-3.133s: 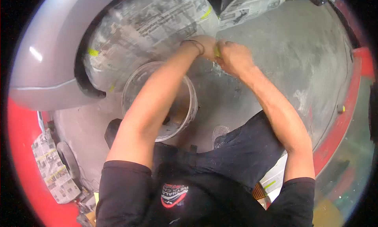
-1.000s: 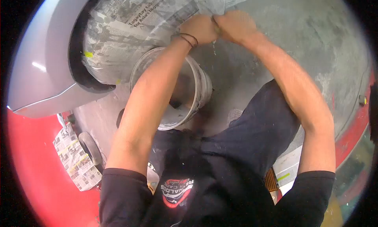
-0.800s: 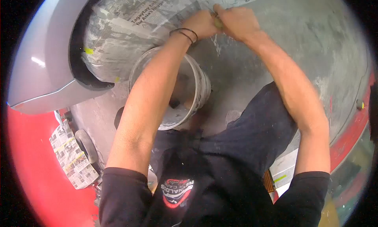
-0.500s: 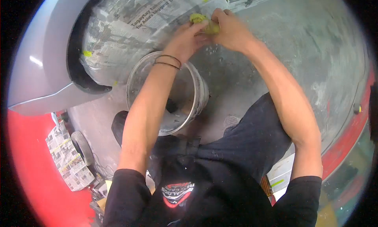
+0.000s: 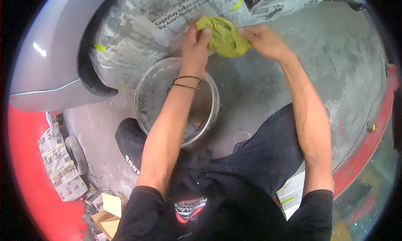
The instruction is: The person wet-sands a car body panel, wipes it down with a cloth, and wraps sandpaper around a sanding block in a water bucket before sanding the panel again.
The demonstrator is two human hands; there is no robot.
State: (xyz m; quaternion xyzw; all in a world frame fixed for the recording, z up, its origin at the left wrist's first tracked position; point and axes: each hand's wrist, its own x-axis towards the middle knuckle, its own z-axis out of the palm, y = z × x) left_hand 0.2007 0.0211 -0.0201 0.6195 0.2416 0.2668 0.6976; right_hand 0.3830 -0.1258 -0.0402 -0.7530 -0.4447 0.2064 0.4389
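Note:
A yellow-green cloth (image 5: 228, 38) is spread between my two hands, its folds hanging loosely. My left hand (image 5: 196, 44) grips its left edge, with the thumb on top. At the right edge my right hand (image 5: 266, 41) pinches the cloth between thumb and fingers. Below my left forearm stands a round, open bucket (image 5: 141, 103) with dark smears inside; the forearm hides part of it.
A silver car body panel (image 5: 46, 61) curves along the left. Newspaper (image 5: 138, 32) with bits of yellow tape covers the wheel area. Newspaper-masked material (image 5: 63, 165) and an open cardboard box (image 5: 109, 214) lie at lower left. Grey floor (image 5: 326, 69) extends right.
The cloth was bunched between my hands and is now opened out. My right hand has moved right, away from the left. The view has shifted slightly.

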